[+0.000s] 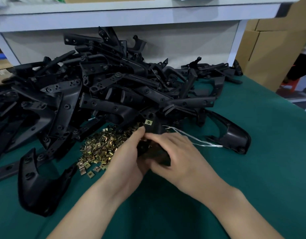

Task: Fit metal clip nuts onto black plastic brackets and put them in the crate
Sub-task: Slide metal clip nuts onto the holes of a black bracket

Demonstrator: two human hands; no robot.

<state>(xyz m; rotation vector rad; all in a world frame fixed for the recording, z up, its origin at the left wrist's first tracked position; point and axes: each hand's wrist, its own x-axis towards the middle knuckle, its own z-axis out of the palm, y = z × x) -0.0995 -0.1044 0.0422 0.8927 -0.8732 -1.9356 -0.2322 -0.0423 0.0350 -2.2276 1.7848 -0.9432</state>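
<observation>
Black bracket (154,130), mid-fitting, hangs over the nut heap (100,147) on the tabletop (252,169). The left grip (127,156) pinches its edge and the right grip (174,150) clasps it. One clip nut (148,122) is seated; likely another needs pressing on.

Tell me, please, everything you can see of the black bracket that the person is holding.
The bracket is matte black moulded plastic, held above the green table mat, beside the loose clip nuts. The left hand and right hand grip its middle and hide most of it. Its upper end sticks out beyond them, with a round hole and one brass-coloured clip nut seated on it. Blur hides finer detail.
</observation>
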